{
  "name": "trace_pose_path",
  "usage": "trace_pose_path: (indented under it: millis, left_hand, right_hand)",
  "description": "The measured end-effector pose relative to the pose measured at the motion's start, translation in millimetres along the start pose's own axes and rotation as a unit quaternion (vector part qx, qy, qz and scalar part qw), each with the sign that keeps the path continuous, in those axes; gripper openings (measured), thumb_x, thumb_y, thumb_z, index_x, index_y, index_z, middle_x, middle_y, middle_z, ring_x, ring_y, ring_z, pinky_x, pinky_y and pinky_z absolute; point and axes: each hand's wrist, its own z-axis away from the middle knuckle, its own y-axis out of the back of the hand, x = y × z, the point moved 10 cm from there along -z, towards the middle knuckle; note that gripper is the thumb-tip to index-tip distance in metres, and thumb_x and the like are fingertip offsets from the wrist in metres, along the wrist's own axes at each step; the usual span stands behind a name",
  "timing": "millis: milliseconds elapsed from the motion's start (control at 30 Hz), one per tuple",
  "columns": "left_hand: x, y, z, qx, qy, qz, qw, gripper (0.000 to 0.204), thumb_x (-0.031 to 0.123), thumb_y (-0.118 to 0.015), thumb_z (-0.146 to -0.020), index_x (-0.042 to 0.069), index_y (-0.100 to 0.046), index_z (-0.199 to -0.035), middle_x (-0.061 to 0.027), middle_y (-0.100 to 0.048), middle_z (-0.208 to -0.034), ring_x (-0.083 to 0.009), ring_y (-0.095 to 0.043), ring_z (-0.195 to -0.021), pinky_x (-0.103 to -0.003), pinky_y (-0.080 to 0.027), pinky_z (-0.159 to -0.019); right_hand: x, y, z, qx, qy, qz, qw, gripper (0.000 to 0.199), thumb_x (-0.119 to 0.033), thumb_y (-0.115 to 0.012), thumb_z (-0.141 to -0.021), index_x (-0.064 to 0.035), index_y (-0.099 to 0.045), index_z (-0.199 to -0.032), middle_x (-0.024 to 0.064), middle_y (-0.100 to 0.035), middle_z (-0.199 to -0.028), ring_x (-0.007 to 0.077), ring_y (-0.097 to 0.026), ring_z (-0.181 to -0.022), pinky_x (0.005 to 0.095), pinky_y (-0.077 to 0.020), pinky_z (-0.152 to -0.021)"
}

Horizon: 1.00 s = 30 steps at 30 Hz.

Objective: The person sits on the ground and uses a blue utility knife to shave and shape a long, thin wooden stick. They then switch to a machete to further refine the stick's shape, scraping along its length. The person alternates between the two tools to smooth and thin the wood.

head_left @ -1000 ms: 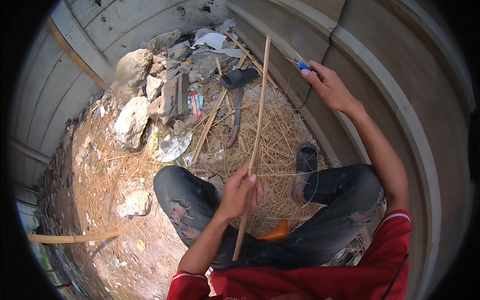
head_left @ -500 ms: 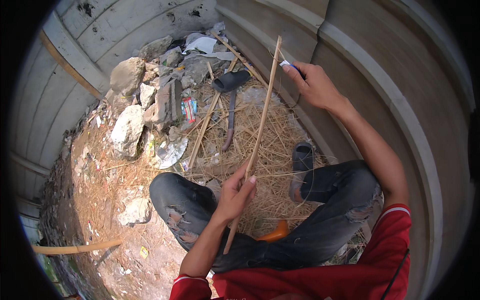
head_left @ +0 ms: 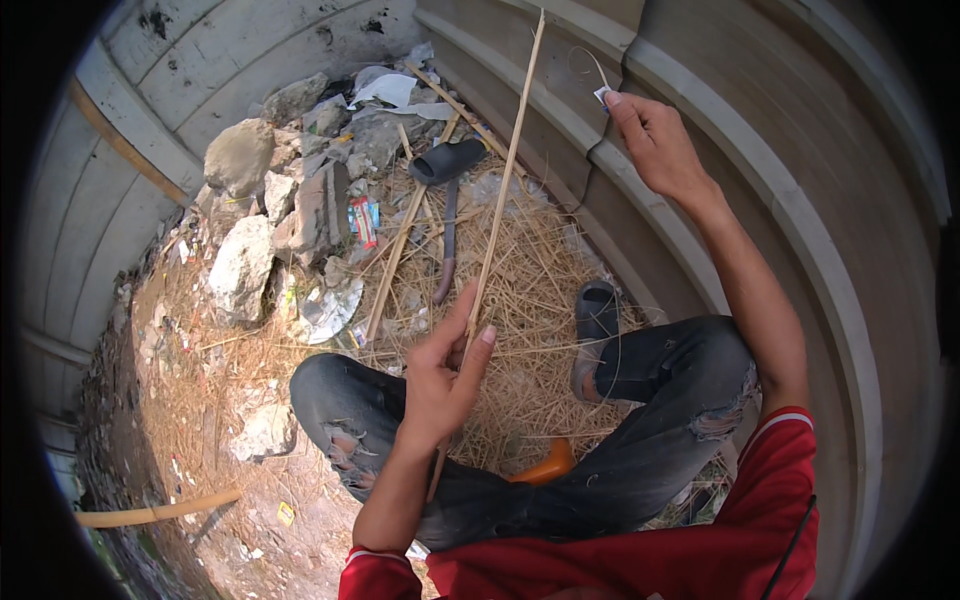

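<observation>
My left hand (head_left: 437,385) is closed round the lower part of a long, thin bamboo strip (head_left: 507,170), which slants up and away from my lap. To the right of the strip's upper end, and apart from it, is my right hand (head_left: 662,150). Its fingers pinch a small knife (head_left: 601,95), mostly hidden, with only a pale tip showing. From that tip curls a thin bamboo shaving (head_left: 592,58).
Bamboo shavings (head_left: 525,370) cover the ground between my legs, around an orange object (head_left: 545,463). Farther off lie a dark slipper (head_left: 447,162), a long blade with a brown handle (head_left: 445,278) and rocks (head_left: 242,265). A corrugated wall (head_left: 770,180) rises close on the right.
My right hand has moved up and right, away from the strip, with a shaving curling at the knife. My left hand has shifted slightly left, and its index finger now extends along the strip.
</observation>
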Motion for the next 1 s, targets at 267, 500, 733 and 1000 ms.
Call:
trace_pose_path:
  millis: [267, 500, 733, 1000]
  left_hand:
    - [39.4, -11.8, 1.3, 0.049, -0.106, -0.061, 0.991, 0.050, 0.008, -0.065, -0.095, 0.000, -0.052, -0.143, -0.0066, -0.059, -0.070, -0.0048, -0.050, -0.058, -0.022, -0.042, -0.055]
    - [23.0, -17.0, 8.0, -0.103, 0.053, 0.175, 0.978, 0.069, 0.004, -0.057, -0.099, 0.000, -0.022, -0.158, 0.0052, -0.055, -0.072, 0.0015, -0.045, -0.058, -0.016, -0.034, -0.052]
    - [-22.9, -19.3, 29.7, -0.123, 0.085, 0.165, 0.975, 0.062, 0.000, -0.057, -0.099, -0.002, -0.030, -0.154, 0.0018, -0.062, -0.094, 0.0015, -0.050, -0.069, -0.016, -0.037, -0.056]
    - [-34.0, -28.7, 36.8, -0.124, 0.071, 0.187, 0.972, 0.060, -0.005, -0.058, -0.097, -0.010, -0.031, -0.151, -0.0098, -0.056, -0.134, -0.0074, -0.054, -0.113, -0.019, -0.044, -0.091]
  right_hand:
    - [3.2, 12.8, -5.1, 0.053, 0.029, -0.026, 0.998, 0.053, -0.043, -0.045, -0.105, 0.0032, -0.056, -0.081, 0.0106, -0.037, -0.058, 0.0198, -0.035, -0.058, 0.0383, -0.0343, -0.056]
    - [11.3, 8.6, -2.4, 0.021, -0.005, -0.020, 1.000, 0.057, -0.046, -0.044, -0.104, 0.0039, -0.056, -0.081, 0.0110, -0.037, -0.058, 0.0195, -0.037, -0.058, 0.0382, -0.0352, -0.057]
    - [26.6, -10.7, -2.0, -0.043, -0.002, 0.066, 0.997, 0.055, -0.047, -0.046, -0.103, 0.0029, -0.065, -0.091, 0.0183, -0.049, -0.060, 0.0336, -0.045, -0.059, 0.0446, -0.0391, -0.060]
    - [23.3, -37.1, 2.4, -0.090, 0.003, 0.074, 0.993, 0.053, -0.043, -0.047, -0.104, 0.0058, -0.065, -0.098, 0.0202, -0.048, -0.063, 0.0282, -0.042, -0.061, 0.0415, -0.0408, -0.061]
